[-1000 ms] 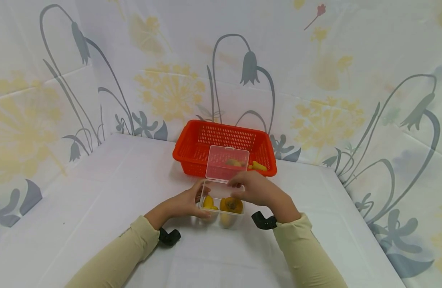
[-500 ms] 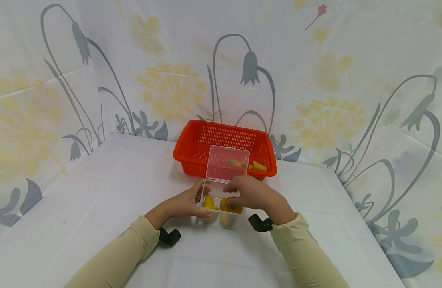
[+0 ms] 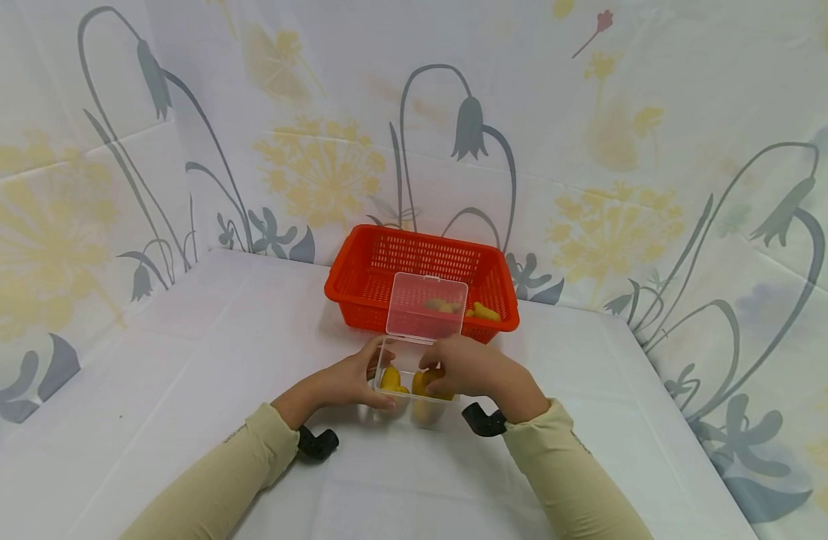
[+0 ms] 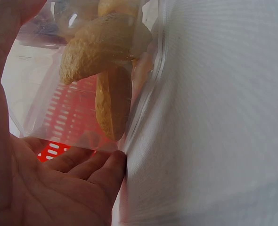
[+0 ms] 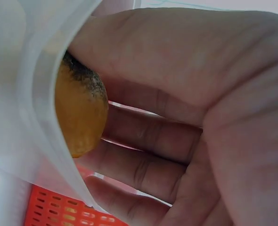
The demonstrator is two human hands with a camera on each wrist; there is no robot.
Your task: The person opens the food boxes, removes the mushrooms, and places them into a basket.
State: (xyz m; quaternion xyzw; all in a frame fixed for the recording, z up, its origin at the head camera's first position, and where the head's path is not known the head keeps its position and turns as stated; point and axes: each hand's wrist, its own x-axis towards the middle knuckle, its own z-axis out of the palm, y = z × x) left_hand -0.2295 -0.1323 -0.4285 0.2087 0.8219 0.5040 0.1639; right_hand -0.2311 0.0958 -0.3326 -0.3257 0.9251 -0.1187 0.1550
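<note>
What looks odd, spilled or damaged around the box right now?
Nothing looks spilled. The orange fruit in the box, at the right hand, has a dark, rough-looking patch at one end; it could be damage or natural, I can't tell.

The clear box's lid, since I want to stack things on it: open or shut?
Open: the lid stands raised at the far edge of the clear box, with the right hand partly inside.
</note>
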